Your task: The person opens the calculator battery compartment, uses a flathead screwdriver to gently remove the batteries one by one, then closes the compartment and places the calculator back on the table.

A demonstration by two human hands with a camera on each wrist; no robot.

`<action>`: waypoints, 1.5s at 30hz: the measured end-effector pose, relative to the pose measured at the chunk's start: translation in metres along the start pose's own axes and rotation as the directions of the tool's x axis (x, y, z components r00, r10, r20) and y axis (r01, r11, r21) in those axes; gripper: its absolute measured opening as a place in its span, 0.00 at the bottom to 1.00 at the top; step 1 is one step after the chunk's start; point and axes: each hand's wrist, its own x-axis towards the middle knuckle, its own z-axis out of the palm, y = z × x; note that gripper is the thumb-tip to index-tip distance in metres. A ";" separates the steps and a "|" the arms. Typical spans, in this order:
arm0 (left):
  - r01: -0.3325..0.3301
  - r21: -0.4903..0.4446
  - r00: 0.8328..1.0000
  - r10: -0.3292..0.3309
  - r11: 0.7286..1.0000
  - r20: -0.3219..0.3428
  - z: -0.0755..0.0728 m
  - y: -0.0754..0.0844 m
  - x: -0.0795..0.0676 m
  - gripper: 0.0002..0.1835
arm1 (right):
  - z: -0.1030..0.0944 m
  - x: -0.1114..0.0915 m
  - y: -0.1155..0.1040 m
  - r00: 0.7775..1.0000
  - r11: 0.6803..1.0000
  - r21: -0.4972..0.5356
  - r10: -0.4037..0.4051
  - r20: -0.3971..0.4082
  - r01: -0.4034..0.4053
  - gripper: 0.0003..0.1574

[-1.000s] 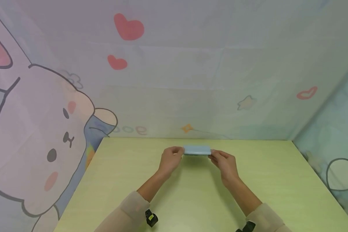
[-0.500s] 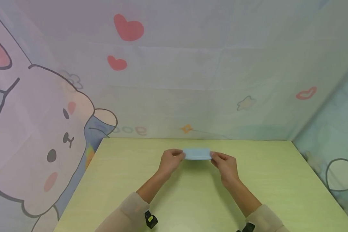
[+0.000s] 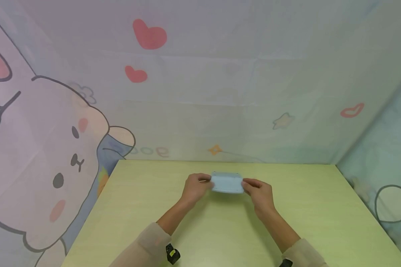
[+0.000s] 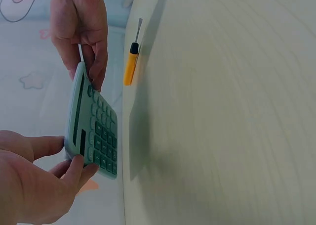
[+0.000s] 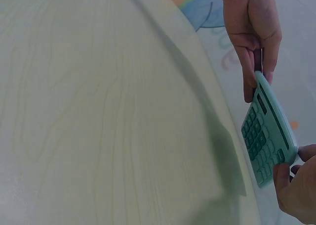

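A pale blue-green calculator (image 3: 227,184) is held up over the table between both hands. Its plain back faces the head camera, while the wrist views look onto its keys and narrow display. My left hand (image 3: 195,188) pinches one short end, with the thumb on one face and the fingers on the other. At the opposite end, my right hand (image 3: 259,193) grips in a similar way. In the left wrist view, a screwdriver (image 4: 131,66) with a yellow-orange handle and black collar lies on the table; the head view does not show it.
The light yellow-green table (image 3: 147,185) ends at a back edge just beyond the hands. Behind it hangs a pale cloth backdrop (image 3: 200,81) printed with hearts and a large rabbit. Another backdrop panel (image 3: 391,148) borders the right side.
The calculator has tilted, so much more of its plain back shows in the head view and its near edge sits lower. Both hands keep hold and have shifted slightly down in that view.
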 end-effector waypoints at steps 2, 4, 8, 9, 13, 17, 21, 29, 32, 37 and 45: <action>-0.006 0.000 1.000 0.006 1.000 0.002 0.000 -0.001 0.000 0.16 | -0.001 0.000 0.001 1.000 1.000 -0.021 -0.006 0.011 0.006 0.20; -0.005 0.004 1.000 0.005 1.000 0.002 -0.001 -0.003 0.000 0.17 | -0.001 0.000 0.002 1.000 0.999 -0.053 -0.013 0.019 0.014 0.20; -0.011 0.024 1.000 0.011 1.000 -0.004 -0.001 -0.006 0.001 0.19 | -0.002 -0.001 0.005 0.999 0.991 -0.127 -0.034 0.029 0.037 0.20; -0.012 0.028 1.000 0.012 1.000 -0.009 0.000 -0.007 0.001 0.19 | -0.003 -0.001 0.005 0.999 0.989 -0.142 -0.037 0.032 0.042 0.20; -0.008 0.047 1.000 0.009 0.999 -0.029 0.001 -0.009 0.003 0.21 | -0.003 -0.001 0.008 0.998 0.982 -0.178 -0.055 0.044 0.062 0.19; 0.001 0.058 0.999 0.001 0.998 -0.032 0.002 -0.010 0.002 0.22 | -0.004 -0.001 0.011 0.996 0.977 -0.194 -0.080 0.048 0.088 0.19; -0.003 0.066 1.000 0.004 0.998 -0.023 0.003 -0.012 0.001 0.22 | -0.003 -0.001 0.013 0.994 0.975 -0.198 -0.095 0.046 0.103 0.18; -0.015 0.123 1.000 0.017 0.992 -0.014 0.000 -0.015 -0.002 0.24 | -0.001 -0.003 0.015 0.993 0.975 -0.195 -0.099 0.061 0.109 0.18; -0.008 0.128 1.000 0.009 0.992 -0.010 -0.002 -0.017 -0.001 0.24 | 0.000 -0.003 0.016 0.993 0.974 -0.198 -0.097 0.064 0.108 0.18; 0.001 0.155 1.000 -0.003 0.988 0.012 -0.003 -0.021 0.001 0.26 | 0.000 -0.004 0.016 0.994 0.975 -0.198 -0.085 0.066 0.096 0.19; 0.000 0.145 0.999 -0.006 0.989 0.040 -0.003 -0.026 0.001 0.28 | -0.001 -0.002 0.021 0.996 0.965 -0.249 -0.077 0.052 0.088 0.19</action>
